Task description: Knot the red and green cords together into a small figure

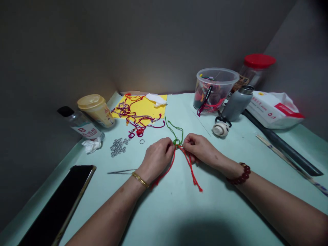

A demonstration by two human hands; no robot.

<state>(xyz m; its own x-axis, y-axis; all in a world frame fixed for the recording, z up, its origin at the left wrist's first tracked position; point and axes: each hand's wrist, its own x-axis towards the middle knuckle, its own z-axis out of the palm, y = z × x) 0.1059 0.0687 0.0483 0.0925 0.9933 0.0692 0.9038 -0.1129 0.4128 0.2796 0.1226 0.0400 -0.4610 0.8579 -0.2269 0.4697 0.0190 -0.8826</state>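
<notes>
A small ring (176, 142) wound with green cord lies on the table between my hands. Green cord (182, 129) loops away from it toward the back, while red cord (190, 167) hangs from its near side in loose strands. My left hand (160, 155), with a gold bracelet at the wrist, is closed in a pinch on the red cord left of the ring. On the other side my right hand (201, 148), wearing dark red beads, pinches the cord close to the ring. The fingertips partly hide the cord ends.
Metal rings (118, 147), tweezers (120, 172) and a phone (58, 201) lie at left, near a bottle (85, 128) and a yellow cup (98, 111). Coloured cords rest on yellow paper (151, 111). At right stand a plastic tub (216, 89) and a grey flask (237, 104).
</notes>
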